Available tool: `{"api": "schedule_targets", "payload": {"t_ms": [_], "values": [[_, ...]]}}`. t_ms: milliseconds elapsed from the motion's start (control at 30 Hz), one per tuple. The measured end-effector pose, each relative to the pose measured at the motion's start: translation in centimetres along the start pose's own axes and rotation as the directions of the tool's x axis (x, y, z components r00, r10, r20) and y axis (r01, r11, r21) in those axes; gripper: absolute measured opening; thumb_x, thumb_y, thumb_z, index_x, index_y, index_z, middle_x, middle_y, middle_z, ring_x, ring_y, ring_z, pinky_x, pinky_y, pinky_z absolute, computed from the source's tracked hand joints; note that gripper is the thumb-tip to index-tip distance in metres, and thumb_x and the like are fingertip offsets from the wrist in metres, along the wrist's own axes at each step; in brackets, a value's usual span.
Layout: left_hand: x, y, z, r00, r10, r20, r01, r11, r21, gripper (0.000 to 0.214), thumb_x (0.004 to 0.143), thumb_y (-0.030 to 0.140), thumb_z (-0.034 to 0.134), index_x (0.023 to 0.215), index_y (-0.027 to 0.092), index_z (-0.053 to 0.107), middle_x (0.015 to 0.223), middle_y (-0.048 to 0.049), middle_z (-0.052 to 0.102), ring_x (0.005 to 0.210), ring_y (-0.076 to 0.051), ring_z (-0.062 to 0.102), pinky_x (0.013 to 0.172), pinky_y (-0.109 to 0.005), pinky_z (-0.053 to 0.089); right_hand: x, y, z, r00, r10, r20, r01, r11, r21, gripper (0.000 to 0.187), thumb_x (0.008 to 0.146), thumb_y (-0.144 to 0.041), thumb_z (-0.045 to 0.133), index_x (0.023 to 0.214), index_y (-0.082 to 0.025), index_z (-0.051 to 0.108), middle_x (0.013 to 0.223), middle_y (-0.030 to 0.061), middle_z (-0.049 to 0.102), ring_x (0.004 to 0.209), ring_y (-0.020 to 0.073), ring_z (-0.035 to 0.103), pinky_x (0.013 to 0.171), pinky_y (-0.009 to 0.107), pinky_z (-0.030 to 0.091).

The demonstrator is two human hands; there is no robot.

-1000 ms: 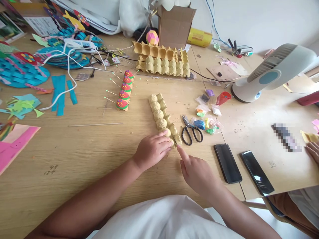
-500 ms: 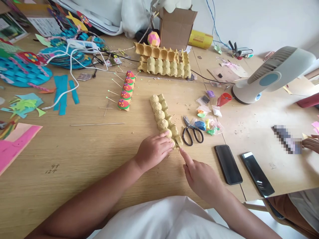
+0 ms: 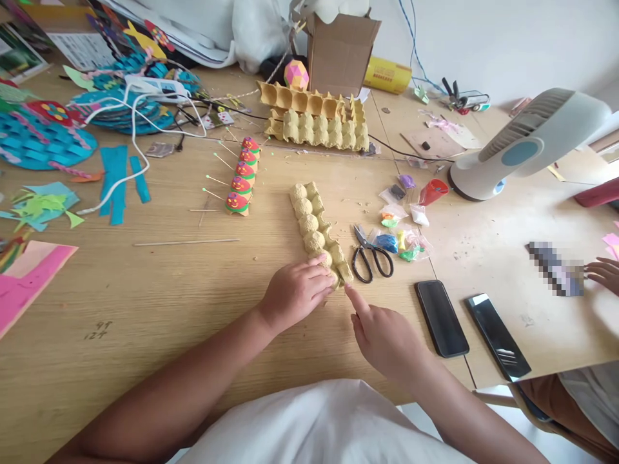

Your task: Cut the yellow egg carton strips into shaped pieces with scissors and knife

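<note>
A yellow pulp egg carton strip point(image 3: 314, 241), a row of rounded bumps beside a lower jagged row, lies lengthwise on the table in front of me. My left hand point(image 3: 296, 291) is closed over the bumps at its near end, fingers bent together and hiding part of them. My right hand point(image 3: 387, 335) has its index finger stretched out, the tip touching or nearly touching the carton's near right corner. The other fingers curl under and hold nothing I can see. Black-handled scissors point(image 3: 370, 254) lie just right of the carton, blades partly apart.
A painted caterpillar point(image 3: 242, 183) with pins stands to the left, near a thin stick point(image 3: 186, 243). More egg cartons point(image 3: 324, 129) are behind. Clay packets point(image 3: 387, 241), two phones point(image 3: 442, 319) and a fan point(image 3: 522, 151) occupy the right, where another person's hand point(image 3: 604, 274) rests.
The view has shifted slightly. Both my hands keep nearly the same place on the carton. At the right edge, the other person's fingers have spread.
</note>
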State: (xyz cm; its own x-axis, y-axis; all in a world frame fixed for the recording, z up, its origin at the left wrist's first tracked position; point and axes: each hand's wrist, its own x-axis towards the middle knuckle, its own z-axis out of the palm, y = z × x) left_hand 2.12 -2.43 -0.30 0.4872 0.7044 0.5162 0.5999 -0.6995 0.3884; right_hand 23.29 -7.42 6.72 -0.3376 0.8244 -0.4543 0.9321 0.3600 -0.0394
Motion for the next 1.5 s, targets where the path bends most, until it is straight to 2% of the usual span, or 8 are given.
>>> {"api": "schedule_targets", "payload": {"t_ms": [100, 233, 433, 633, 800, 1033, 1233, 1500], "values": [[0.0, 0.0, 0.0, 1.0, -0.009, -0.015, 0.01, 1.0, 0.008, 0.014, 0.092, 0.021, 0.065, 0.103, 0.021, 0.072, 0.105, -0.0043, 0.076, 0.128, -0.023, 0.061, 0.098, -0.033, 0.056, 0.1, 0.1, 0.7, 0.999, -0.011, -0.042, 0.012, 0.999, 0.035, 0.056, 0.103, -0.024, 0.033, 0.158, -0.016, 0.027, 0.084, 0.0057, 0.076, 0.071, 0.0215, 0.071, 0.055, 0.03, 0.035], [0.1, 0.0, 0.0, 1.0, -0.003, -0.019, 0.003, 1.0, 0.008, 0.011, 0.093, 0.022, 0.065, 0.1, 0.022, 0.073, 0.104, -0.0029, 0.077, 0.126, -0.022, 0.062, 0.098, -0.032, 0.056, -0.5, 0.3, 1.3, 1.0, -0.008, -0.022, 0.009, 0.999, 0.047, 0.058, 0.103, -0.023, 0.032, 0.16, -0.018, 0.023, 0.085, 0.0046, 0.076, 0.069, 0.0215, 0.07, 0.056, 0.031, 0.036], [0.1, -0.1, 0.0, 1.0, -0.001, -0.005, 0.001, 1.0, 0.028, 0.013, 0.093, 0.022, 0.064, 0.104, 0.021, 0.072, 0.105, -0.0028, 0.076, 0.126, -0.024, 0.062, 0.096, -0.034, 0.057, 0.4, 0.0, 1.1, 0.999, -0.009, -0.045, 0.01, 0.999, 0.039, 0.059, 0.102, -0.022, 0.034, 0.159, -0.015, 0.024, 0.087, 0.0059, 0.076, 0.072, 0.0219, 0.07, 0.056, 0.031, 0.036], [0.1, 0.2, -0.2, 1.0, -0.014, -0.004, 0.014, 0.999, 0.032, 0.012, 0.092, 0.021, 0.065, 0.101, 0.022, 0.073, 0.103, -0.0021, 0.077, 0.125, -0.022, 0.063, 0.095, -0.032, 0.056, -0.6, 0.3, 1.0, 1.0, -0.016, -0.022, 0.016, 0.999, 0.036, 0.058, 0.102, -0.022, 0.034, 0.159, -0.018, 0.023, 0.082, 0.0049, 0.075, 0.067, 0.0201, 0.07, 0.054, 0.03, 0.035], [0.1, 0.2, -0.2, 1.0, -0.006, 0.008, 0.006, 0.999, 0.04, 0.013, 0.094, 0.022, 0.064, 0.103, 0.021, 0.072, 0.105, -0.0021, 0.077, 0.125, -0.024, 0.063, 0.093, -0.033, 0.056, 0.5, -0.2, 0.7, 1.0, -0.004, -0.025, 0.006, 0.998, 0.07, 0.059, 0.101, -0.022, 0.034, 0.159, -0.016, 0.024, 0.086, 0.006, 0.076, 0.072, 0.0205, 0.071, 0.056, 0.029, 0.037], [0.0, 0.3, -0.1, 0.999, -0.033, 0.001, 0.033, 0.999, 0.031, 0.011, 0.093, 0.023, 0.065, 0.101, 0.023, 0.072, 0.103, -0.001, 0.077, 0.125, -0.022, 0.063, 0.093, -0.032, 0.056, -0.7, 0.2, 1.6, 1.0, -0.003, -0.017, 0.004, 0.996, 0.089, 0.059, 0.102, -0.021, 0.032, 0.16, -0.018, 0.023, 0.088, 0.0054, 0.076, 0.072, 0.0218, 0.07, 0.059, 0.031, 0.037], [0.0, 0.1, -0.2, 1.0, -0.011, 0.013, 0.011, 0.999, 0.032, 0.014, 0.094, 0.022, 0.064, 0.105, 0.021, 0.072, 0.105, -0.0023, 0.077, 0.126, -0.023, 0.062, 0.096, -0.033, 0.055, 0.3, -0.7, 1.5, 0.999, 0.036, -0.04, -0.035, 0.999, 0.026, 0.062, 0.1, -0.021, 0.035, 0.16, -0.016, 0.023, 0.087, 0.006, 0.074, 0.072, 0.0223, 0.07, 0.055, 0.031, 0.035], [0.0, 0.2, -0.1, 1.0, -0.026, 0.01, 0.026, 0.999, 0.024, 0.011, 0.093, 0.022, 0.065, 0.102, 0.022, 0.072, 0.103, -0.0005, 0.077, 0.126, -0.022, 0.062, 0.095, -0.032, 0.056, -0.6, 0.1, 1.9, 1.0, 0.001, -0.014, -0.001, 0.999, 0.045, 0.059, 0.102, -0.023, 0.032, 0.16, -0.018, 0.022, 0.085, 0.0046, 0.075, 0.069, 0.0218, 0.069, 0.055, 0.031, 0.034]]}}
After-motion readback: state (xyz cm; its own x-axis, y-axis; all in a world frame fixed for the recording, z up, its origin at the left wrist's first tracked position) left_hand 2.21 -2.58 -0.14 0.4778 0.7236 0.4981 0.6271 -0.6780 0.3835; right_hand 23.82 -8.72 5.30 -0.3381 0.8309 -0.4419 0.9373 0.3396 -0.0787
